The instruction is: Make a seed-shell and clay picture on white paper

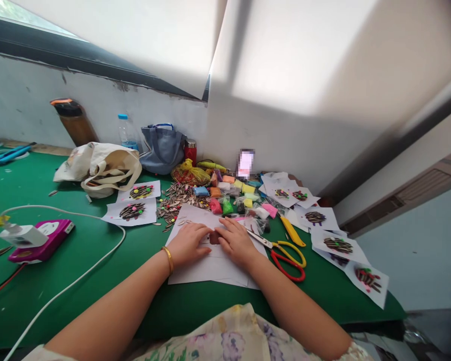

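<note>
The desk [188, 301] has a green surface and stands against a pale wall [22, 95] marked with dark scuffs. Above, a dark window frame [30, 47] slopes down rightward. Two white hanging panels [304, 45] overlap the window area; daylight brightens them, and diagonal shadows cross the right panel. At right, a pale slanted structure [383, 185] adjoins a light-blue surface [413, 255].

Green smooth-topped table [26, 180] bears stacked white paper sheets [206, 271]; striped, elongated seeds [169, 203], heaped; purple box-shaped power strip [58, 239]; cream cloth bag [77, 163], slumped.
</note>
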Available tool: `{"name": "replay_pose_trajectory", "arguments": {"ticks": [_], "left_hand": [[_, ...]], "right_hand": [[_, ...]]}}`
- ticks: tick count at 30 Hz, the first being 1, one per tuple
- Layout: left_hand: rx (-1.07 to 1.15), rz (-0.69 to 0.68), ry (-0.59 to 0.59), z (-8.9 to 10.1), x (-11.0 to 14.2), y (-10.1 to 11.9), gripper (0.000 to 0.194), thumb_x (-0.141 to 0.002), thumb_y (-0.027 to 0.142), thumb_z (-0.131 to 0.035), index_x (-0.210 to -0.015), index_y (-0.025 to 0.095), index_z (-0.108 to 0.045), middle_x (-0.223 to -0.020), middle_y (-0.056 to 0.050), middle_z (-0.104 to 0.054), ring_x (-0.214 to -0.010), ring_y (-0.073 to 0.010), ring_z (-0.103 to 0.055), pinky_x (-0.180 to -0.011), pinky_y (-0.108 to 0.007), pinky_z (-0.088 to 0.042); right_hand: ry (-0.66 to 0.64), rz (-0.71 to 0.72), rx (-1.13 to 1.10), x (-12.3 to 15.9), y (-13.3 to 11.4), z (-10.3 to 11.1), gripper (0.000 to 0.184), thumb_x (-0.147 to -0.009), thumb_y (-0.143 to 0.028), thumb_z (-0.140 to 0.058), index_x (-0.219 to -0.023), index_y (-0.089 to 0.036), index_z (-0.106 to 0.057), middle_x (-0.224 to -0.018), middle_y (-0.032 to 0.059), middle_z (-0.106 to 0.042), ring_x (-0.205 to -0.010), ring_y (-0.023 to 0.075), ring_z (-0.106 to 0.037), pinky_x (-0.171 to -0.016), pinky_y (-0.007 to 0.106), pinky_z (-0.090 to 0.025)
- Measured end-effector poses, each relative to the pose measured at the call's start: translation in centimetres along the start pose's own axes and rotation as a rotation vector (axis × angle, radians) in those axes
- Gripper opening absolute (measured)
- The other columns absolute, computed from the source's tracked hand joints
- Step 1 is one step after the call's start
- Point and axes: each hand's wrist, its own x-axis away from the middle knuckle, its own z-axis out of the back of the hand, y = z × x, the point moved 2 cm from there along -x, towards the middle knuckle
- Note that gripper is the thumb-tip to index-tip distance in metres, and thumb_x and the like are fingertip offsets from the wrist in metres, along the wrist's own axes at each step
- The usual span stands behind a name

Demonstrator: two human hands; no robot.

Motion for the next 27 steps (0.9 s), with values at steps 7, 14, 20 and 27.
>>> {"name": "replay_pose_trajectory", "arguments": {"ticks": [7,14,20,27], "left_hand": [[-0.02,-0.003,-0.013,-0.1,0.0,-0.1,0.051,-0.072,0.038,-0.075,-0.119,0.025,-0.06,-0.121,-0.006,-0.061,-0.112,-0.028,-0.053,-0.099,-0.041,-0.036],[-0.006,0.012,-0.021,-0.2,-0.1,-0.2,0.053,-0.071,0.037,-0.076,-0.119,0.025,-0.06,-0.12,-0.006,-0.062,-0.111,-0.0284,-0.053,-0.099,-0.042,-0.036],[0.006,0.052,-0.034,-0.1,-0.1,-0.1,0.061,-0.07,0.038,-0.077,-0.125,0.024,-0.057,-0.124,-0.008,-0.061,-0.115,-0.0299,-0.053,-0.101,-0.043,-0.036],[0.042,0.042,0.09,-0.1,-0.2,0.0,0.035,-0.084,0.028,-0.063,-0.118,0.022,-0.061,-0.118,-0.009,-0.064,-0.11,-0.0264,-0.056,-0.099,-0.043,-0.04]], "right_hand": [[0.192,-0.342,0.136,1.0,4.5,3.1,0.024,-0.092,-0.025,-0.047,-0.104,-0.018,-0.066,-0.103,0.0111,-0.064,-0.097,0.0237,-0.057,-0.085,0.035,-0.044],[-0.069,-0.573,0.296,2.6,7.7,4.9,0.027,-0.088,-0.04,-0.055,-0.078,-0.019,-0.068,-0.09,0.0079,-0.063,-0.087,0.0209,-0.058,-0.065,0.028,-0.037],[-0.055,-0.609,0.112,2.3,8.3,4.1,0.023,-0.088,-0.03,-0.051,-0.08,-0.019,-0.07,-0.091,0.0062,-0.064,-0.084,0.0175,-0.057,-0.063,0.026,-0.034],[0.184,-0.298,-0.301,1.3,6.4,5.5,0.024,-0.091,-0.035,-0.05,-0.079,-0.018,-0.063,-0.085,0.0042,-0.062,-0.083,0.0181,-0.056,-0.075,0.028,-0.042]]}}
